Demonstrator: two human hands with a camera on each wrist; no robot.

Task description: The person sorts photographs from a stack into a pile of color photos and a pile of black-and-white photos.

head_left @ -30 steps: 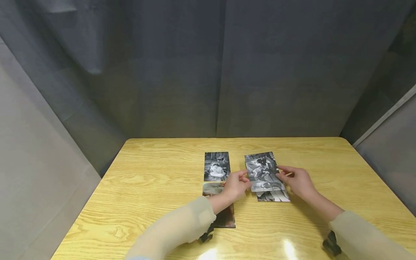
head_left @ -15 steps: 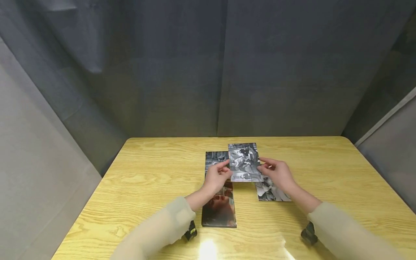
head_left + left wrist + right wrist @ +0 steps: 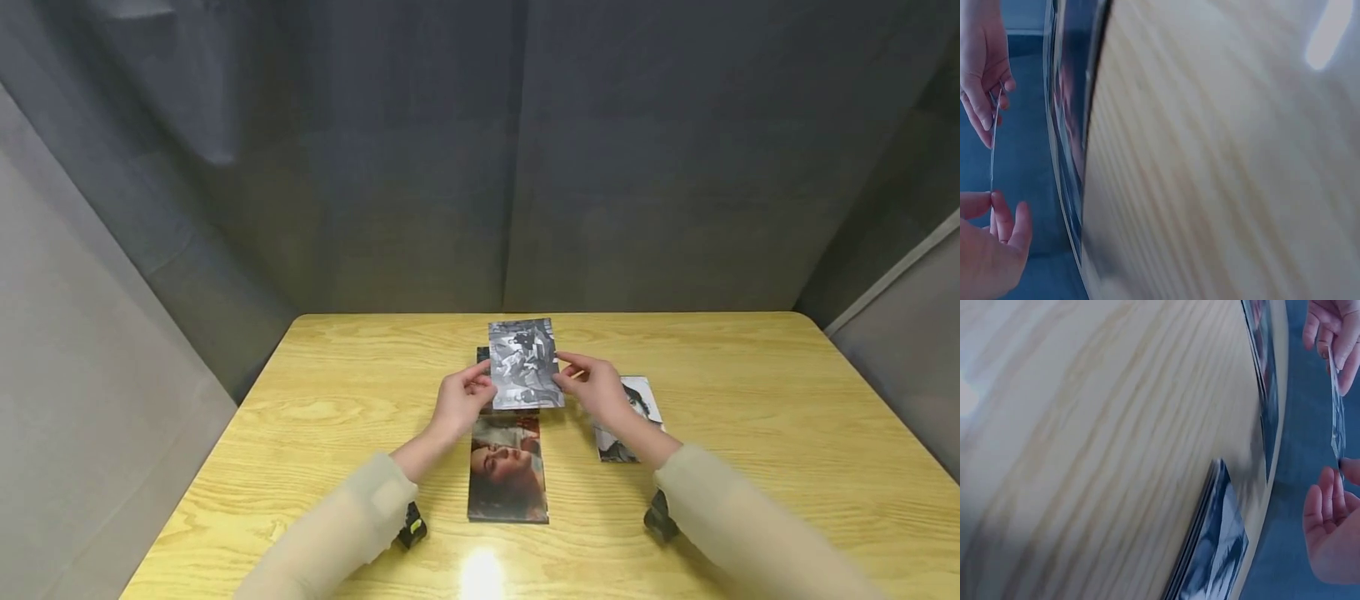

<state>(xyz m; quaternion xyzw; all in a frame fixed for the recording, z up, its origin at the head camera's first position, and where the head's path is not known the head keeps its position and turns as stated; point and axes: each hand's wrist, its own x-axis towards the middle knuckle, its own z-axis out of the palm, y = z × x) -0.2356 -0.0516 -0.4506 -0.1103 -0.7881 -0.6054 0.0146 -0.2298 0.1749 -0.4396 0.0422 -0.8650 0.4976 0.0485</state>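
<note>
A black-and-white photo card (image 3: 523,364) is held up by its two sides, above the table. My left hand (image 3: 457,406) pinches its left edge between thumb and fingers, and my right hand (image 3: 597,390) pinches the right edge. Beneath it, a dark card (image 3: 482,353) on the table is mostly hidden. Nearer to me lies a colour card with a face on it (image 3: 507,471), its stack edge visible in the left wrist view. To the right, partly behind my right forearm, lies a stack of black-and-white cards (image 3: 1213,550).
The wood-grain table (image 3: 360,383) has a far edge against a dark grey curtain (image 3: 405,167). Pale panels stand at the left (image 3: 82,358) and right. A bright light reflection lies near the table's front.
Both hands have carried the black-and-white photo card leftward and up, from over the right stack to over the dark card at the back. The face on the right stack now shows.
</note>
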